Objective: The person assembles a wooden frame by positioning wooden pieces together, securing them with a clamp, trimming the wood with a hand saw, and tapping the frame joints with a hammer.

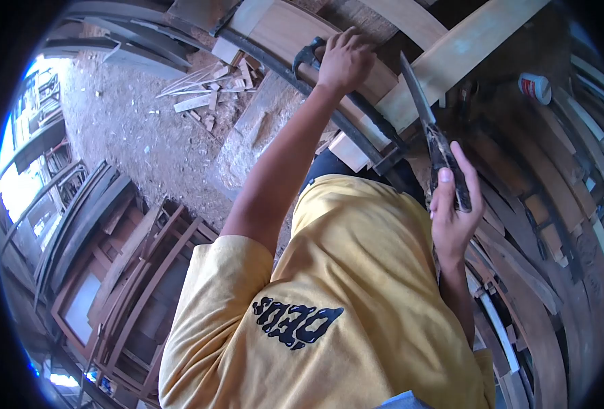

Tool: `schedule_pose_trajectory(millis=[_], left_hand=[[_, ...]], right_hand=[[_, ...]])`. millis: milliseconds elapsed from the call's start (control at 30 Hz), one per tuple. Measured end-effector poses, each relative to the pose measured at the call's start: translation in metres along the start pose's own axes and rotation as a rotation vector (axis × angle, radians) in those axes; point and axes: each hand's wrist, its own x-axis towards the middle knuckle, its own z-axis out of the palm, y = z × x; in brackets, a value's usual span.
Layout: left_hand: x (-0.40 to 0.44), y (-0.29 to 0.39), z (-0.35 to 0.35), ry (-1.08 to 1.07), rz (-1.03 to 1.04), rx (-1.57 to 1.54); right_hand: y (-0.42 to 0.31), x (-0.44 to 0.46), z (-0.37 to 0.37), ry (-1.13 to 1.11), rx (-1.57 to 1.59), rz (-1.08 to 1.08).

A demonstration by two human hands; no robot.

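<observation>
My left hand [346,63] reaches forward with its fingers curled over what looks like a claw hammer; its dark curved head [306,58] sticks out beside the hand. Beneath it lies a pale wooden frame piece [285,31], with a dark metal bar clamp [268,60] along its side. Closer to my body, my right hand [457,204] grips the dark handle [442,153] of a tool with a long, narrow metal blade [417,90]. The blade tapers and points away from me, over a pale board [462,54]. What exact kind of tool it is, I cannot tell.
Thin wood offcuts [213,88] lie on the dusty floor [145,129] to the left. Wooden frames and curved boards [138,273] are stacked at lower left. More curved planks [520,286] crowd the right side, near a white and red tub [535,88].
</observation>
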Motion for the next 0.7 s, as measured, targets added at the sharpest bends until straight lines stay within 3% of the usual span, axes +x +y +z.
schedule_pose_trajectory(millis=[67,133,233,267,333,400,467,533,600,700], left_hand=[[0.015,-0.004,0.009,-0.288,0.005,0.098],[0.018,-0.010,0.012,-0.367,0.038,0.097],[0.016,-0.020,0.007,-0.030,-0.013,-0.178],[0.013,-0.023,-0.006,-0.032,-0.014,-0.178],[-0.001,-0.016,-0.043,-0.085,-0.212,-0.124],[-0.026,-0.010,-0.051,-0.112,-0.207,-0.100],[-0.045,0.007,-0.062,-0.169,-0.448,-0.012],[-0.051,0.017,-0.061,-0.211,-0.496,-0.010],[-0.052,0.030,-0.062,-0.102,-0.557,0.059],[-0.056,0.036,-0.060,-0.165,-0.655,0.062]], right_hand=[[-0.001,0.007,0.014,0.014,-0.025,0.016],[-0.007,0.014,0.024,0.052,-0.059,0.063],[-0.008,0.018,0.026,0.083,-0.042,0.098],[-0.009,0.021,0.026,0.097,-0.038,0.102],[-0.013,0.026,0.025,0.143,-0.053,0.074],[-0.013,0.035,0.022,0.189,-0.086,0.039],[-0.013,0.042,0.018,0.200,-0.078,0.039],[-0.012,0.045,0.018,0.205,-0.073,0.047],[-0.011,0.048,0.018,0.225,-0.121,-0.023],[-0.009,0.048,0.010,0.160,-0.130,-0.071]])
